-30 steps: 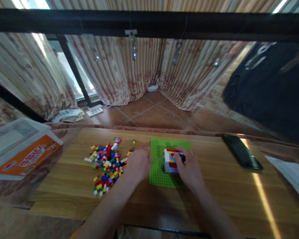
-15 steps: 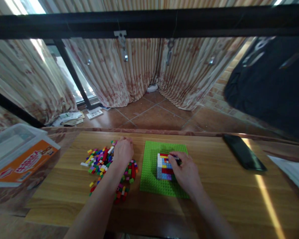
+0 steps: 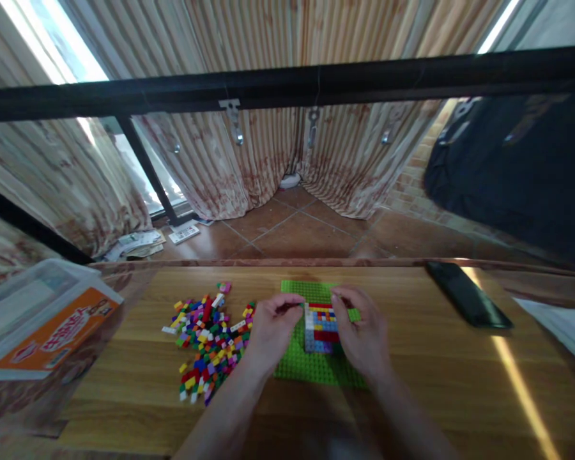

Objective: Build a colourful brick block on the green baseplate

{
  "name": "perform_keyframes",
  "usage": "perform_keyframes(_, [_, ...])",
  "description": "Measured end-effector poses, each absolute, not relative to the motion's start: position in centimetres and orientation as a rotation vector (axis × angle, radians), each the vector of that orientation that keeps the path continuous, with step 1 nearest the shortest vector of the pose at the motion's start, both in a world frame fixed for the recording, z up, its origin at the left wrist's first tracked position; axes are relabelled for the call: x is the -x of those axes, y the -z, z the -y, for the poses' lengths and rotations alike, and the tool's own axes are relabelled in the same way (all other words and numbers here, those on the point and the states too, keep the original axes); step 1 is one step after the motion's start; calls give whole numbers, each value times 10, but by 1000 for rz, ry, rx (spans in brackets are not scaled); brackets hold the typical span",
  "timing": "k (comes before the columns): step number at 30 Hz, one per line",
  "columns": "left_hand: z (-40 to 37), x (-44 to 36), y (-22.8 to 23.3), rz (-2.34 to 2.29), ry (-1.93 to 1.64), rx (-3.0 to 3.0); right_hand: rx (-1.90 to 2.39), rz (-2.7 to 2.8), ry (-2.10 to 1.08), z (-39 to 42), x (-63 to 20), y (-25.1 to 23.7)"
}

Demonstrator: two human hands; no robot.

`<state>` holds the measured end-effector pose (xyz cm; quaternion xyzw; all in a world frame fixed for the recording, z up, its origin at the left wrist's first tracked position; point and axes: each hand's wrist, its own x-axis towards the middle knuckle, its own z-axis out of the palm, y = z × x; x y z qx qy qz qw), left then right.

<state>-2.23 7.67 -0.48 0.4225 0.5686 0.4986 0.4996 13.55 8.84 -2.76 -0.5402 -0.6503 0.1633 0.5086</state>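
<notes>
A green studded baseplate [image 3: 292, 364] lies on the wooden table, bearing a low block of toy bricks [image 3: 322, 335] in white, grey, red, yellow, blue and purple. At the block's upper left corner is my left hand [image 3: 274, 329], thumb and forefinger pinched together; whatever is between them is too small to name. My right hand [image 3: 364, 335] reaches over the block's right side, its thumb and forefinger meeting near the upper right corner. Anything in that pinch is hidden. Left of the baseplate spreads a pile of loose bricks [image 3: 206, 345] in many colours.
A clear plastic box [image 3: 67, 281] with an orange label stands at the table's left. Toward the right lie a black phone [image 3: 467, 294] and, at the edge, white paper [image 3: 556, 326]. Beyond the table, a dark rail [image 3: 268, 89] crosses before striped curtains.
My left hand has left the brick pile and come right to the block's upper left corner. My right hand stays by the block, its fingertips slightly higher. The camera view has tilted up slightly.
</notes>
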Motion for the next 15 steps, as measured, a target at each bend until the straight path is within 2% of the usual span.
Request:
perform_keyframes(5, [-69,7,3,-1180,-1200,-708,1130,1699,-526,-76,-125,22])
perform_keyframes(15, [-67,13,-1,-1080,-1205,-626,1024,1839,-594,-69,-117,19])
